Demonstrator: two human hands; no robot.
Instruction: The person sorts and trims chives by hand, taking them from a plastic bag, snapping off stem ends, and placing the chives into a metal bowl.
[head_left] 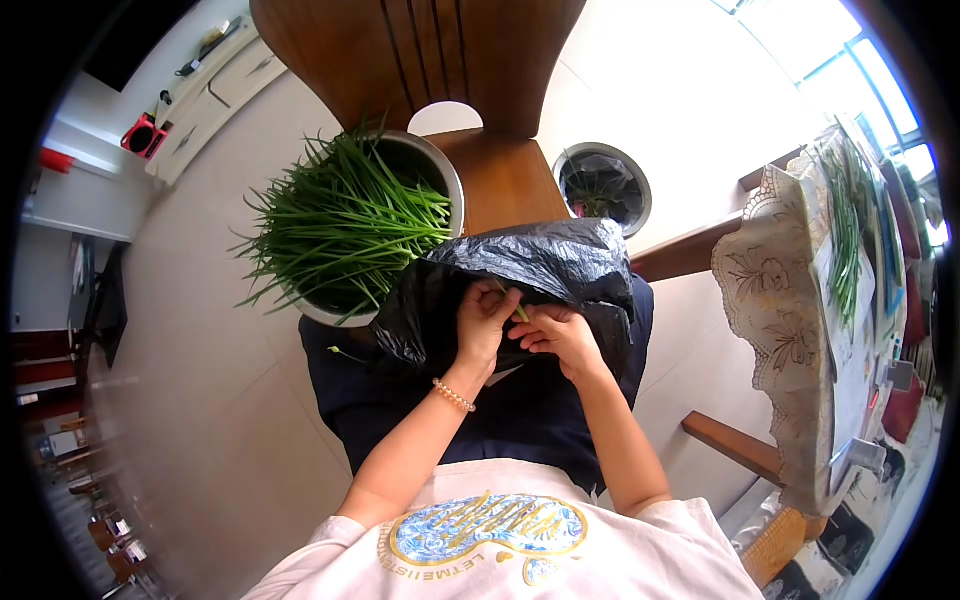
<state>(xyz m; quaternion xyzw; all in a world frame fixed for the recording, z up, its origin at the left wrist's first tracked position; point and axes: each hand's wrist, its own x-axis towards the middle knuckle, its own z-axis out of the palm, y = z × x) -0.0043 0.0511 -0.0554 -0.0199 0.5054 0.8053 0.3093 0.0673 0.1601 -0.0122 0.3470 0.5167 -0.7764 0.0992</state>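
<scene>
A black plastic bag (540, 250) lies across my lap, its mouth facing me. Over its opening, my left hand (482, 322) pinches a short green chive stalk (521, 313) between thumb and fingers. My right hand (560, 338) meets the lower end of that stalk with its fingertips, the fingers curled together. Dark folds hide what is inside the bag. To the left of the bag, a heap of long green chives (345, 220) spills over the side of a metal bowl (453, 180). One loose stem with a bud (336, 350) rests by my left thigh.
The bowl sits partly on a wooden chair (500, 180) in front of me. Beyond the bag, a bin with a dark liner (646, 190) stands on the floor. At right is a table with a lace cloth (765, 310), with more green stalks (845, 250) on it.
</scene>
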